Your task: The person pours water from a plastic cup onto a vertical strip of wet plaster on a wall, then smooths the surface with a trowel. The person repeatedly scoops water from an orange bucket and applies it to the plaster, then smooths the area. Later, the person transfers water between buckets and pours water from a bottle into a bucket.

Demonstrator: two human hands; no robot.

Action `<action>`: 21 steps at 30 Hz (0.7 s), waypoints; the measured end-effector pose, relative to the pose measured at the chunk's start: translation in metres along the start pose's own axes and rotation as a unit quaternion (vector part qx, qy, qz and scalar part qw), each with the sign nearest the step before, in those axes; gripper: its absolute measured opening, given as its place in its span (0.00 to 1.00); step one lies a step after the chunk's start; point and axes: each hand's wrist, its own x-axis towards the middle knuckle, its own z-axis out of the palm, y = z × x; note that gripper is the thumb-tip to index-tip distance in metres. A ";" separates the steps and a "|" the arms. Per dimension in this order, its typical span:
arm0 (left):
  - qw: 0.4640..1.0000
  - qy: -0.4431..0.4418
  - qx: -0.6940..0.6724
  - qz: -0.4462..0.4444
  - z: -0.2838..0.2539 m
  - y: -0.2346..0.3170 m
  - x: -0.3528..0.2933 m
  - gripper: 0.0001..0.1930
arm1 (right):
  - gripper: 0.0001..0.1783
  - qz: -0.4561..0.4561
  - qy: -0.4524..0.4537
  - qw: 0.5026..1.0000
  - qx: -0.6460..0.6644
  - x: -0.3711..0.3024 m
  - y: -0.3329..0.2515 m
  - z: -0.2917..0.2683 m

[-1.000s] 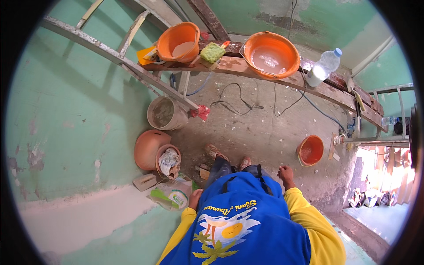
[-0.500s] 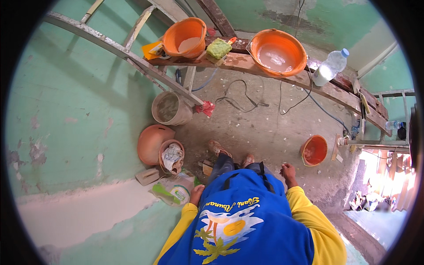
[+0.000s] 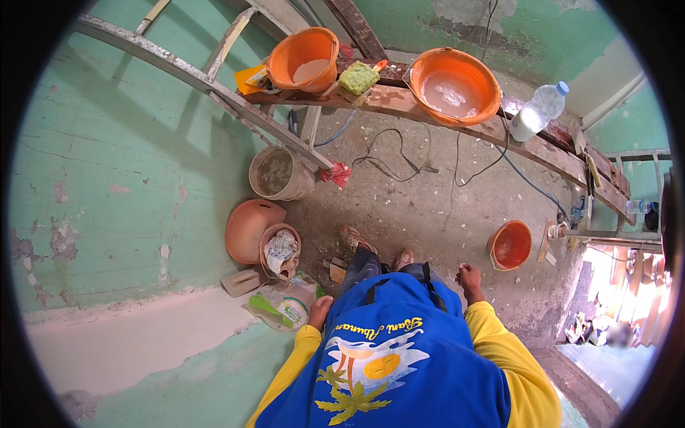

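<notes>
Both my arms, in yellow sleeves, hang at my sides. My left hand (image 3: 320,312) is loosely closed beside my blue shirt, near a clear plastic bag (image 3: 285,307) with green markings; I see nothing in it. On the other side, my right hand (image 3: 469,282) has its fingers curled. A tiny pale speck shows by its fingertips, too small to name. Nearest to that hand, but apart from it, an orange bucket (image 3: 511,245) stands on the floor.
A raised plank (image 3: 389,101) bears orange buckets (image 3: 453,85), a green sponge (image 3: 359,78) and a plastic bottle (image 3: 539,110). At left are a ladder (image 3: 178,70), a grey bucket (image 3: 280,173) and a pail with rags (image 3: 280,251). Cables (image 3: 403,160) lie across the gritty floor.
The view has shifted very slightly, so things sit a little farther right in it. Both hands keep the same pose at my sides.
</notes>
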 end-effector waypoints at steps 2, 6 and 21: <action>1.000 -0.001 -0.002 0.001 0.000 0.001 -0.001 0.23 | 0.11 -0.001 -0.003 1.000 0.004 0.000 -0.001 0.000; 1.000 -0.002 -0.014 -0.002 0.000 -0.003 0.000 0.23 | 0.10 -0.001 -0.006 1.000 0.013 -0.002 -0.001 0.001; 1.000 -0.014 0.026 0.012 -0.002 -0.009 0.002 0.21 | 0.11 0.000 -0.003 1.000 0.020 -0.004 -0.002 0.002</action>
